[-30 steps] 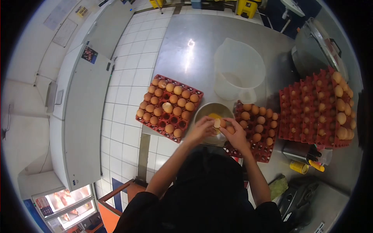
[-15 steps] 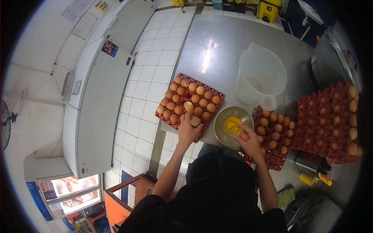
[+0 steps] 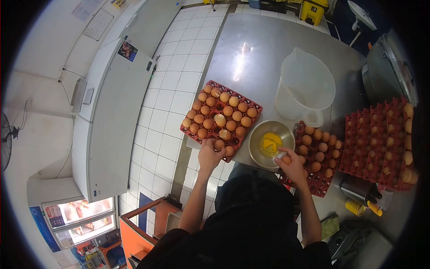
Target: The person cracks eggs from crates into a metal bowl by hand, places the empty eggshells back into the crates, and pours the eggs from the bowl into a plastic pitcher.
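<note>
Resting my left hand (image 3: 210,158) half-curled around an egg (image 3: 219,145) in the red tray (image 3: 220,107); cannot tell whether it is gripping. My right hand (image 3: 293,167), closed, is holding a second egg (image 3: 286,159) at the bowl (image 3: 255,145); yolk (image 3: 270,142) is lying inside.

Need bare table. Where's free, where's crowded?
Free: the grey steel tabletop beyond the left red egg tray, left of the translucent plastic jug. Crowded: around the round steel bowl, between that tray and the part-filled right red egg tray; the right hand with a brown egg is there too.
</note>
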